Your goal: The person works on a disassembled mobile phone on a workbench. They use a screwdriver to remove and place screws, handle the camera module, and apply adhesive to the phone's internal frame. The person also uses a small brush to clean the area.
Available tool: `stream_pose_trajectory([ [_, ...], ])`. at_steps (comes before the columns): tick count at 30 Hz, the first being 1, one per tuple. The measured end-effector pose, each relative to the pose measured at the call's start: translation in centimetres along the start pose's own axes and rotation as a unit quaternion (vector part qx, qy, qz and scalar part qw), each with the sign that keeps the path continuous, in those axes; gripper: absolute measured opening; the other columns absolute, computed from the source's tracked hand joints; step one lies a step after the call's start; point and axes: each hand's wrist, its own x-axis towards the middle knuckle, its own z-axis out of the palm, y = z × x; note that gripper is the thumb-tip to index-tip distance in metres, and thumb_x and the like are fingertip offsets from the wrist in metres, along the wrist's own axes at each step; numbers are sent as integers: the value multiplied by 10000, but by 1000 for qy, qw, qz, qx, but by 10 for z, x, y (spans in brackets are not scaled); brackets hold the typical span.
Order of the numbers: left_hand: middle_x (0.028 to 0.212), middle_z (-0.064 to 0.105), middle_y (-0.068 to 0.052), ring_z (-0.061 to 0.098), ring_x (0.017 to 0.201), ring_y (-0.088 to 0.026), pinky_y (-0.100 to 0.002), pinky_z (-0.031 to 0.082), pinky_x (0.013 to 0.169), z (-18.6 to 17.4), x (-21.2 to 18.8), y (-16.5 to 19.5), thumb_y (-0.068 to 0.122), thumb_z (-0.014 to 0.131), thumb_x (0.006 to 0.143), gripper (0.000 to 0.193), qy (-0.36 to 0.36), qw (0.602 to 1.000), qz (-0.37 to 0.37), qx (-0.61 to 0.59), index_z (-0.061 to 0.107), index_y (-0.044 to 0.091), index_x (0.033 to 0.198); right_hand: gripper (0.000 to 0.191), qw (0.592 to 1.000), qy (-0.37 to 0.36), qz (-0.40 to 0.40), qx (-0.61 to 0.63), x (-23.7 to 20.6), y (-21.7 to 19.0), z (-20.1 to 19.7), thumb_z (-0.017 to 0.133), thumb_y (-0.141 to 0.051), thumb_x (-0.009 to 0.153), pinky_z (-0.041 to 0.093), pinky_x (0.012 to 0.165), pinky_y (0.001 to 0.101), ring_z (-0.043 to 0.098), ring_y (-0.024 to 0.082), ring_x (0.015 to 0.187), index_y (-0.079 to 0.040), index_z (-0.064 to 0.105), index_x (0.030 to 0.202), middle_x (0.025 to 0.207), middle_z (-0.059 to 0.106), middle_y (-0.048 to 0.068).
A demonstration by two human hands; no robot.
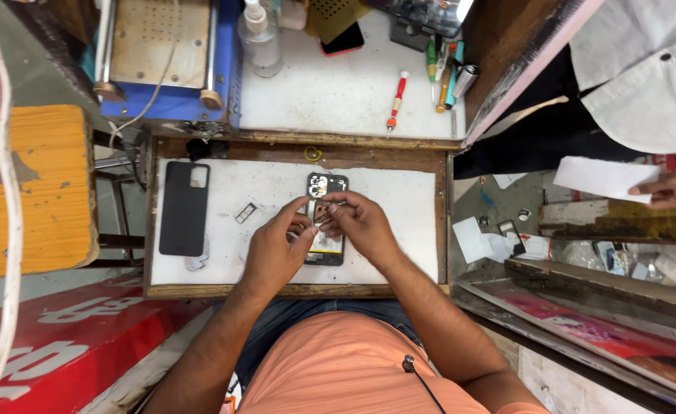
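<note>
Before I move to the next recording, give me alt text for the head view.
Seen from above, a person's left hand and right hand work together on an opened phone lying on a white tray. A black back cover lies to the left, and a red-handled screwdriver rests on the bench beyond.

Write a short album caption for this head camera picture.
Both hands, left hand and right hand, work on an opened phone on a white tray, black back cover alongside.
</note>
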Motion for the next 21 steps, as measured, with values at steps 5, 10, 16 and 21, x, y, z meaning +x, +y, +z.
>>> stream_pose_trajectory([
  [5,888,794,-99,737,775,-158,-287,583,666,29,8,-22,90,726,951,134,-42,986,-76,-143,732,27,1069,201,1000,-9,-29,3,-22,17,-3,572,-94,1056,617,720,255,740,126,842,0,595,1232,984,753,91],
  [10,961,771,-74,721,830,-126,-269,583,705,14,23,-33,70,675,962,145,-67,975,-102,-188,685,59,1106,181,983,8,-45,-175,-36,23,-17,616,-65,1013,578,631,248,733,111,797,-42,678,1182,969,761,59],
  [16,958,722,-92,717,852,-229,-352,575,786,-24,70,-8,48,641,950,257,-71,991,-8,110,736,135,1172,152,968,86,-76,-224,-31,21,-33,639,-82,1014,593,644,243,758,108,809,-64,712,1146,964,784,70],
  [21,996,671,-111,690,904,-300,-400,574,835,-15,94,9,25,659,910,266,-111,975,95,166,782,142,1116,170,927,101,-146,-332,-36,24,-28,684,-80,961,597,639,259,737,125,727,-66,732,1123,967,782,94],
])
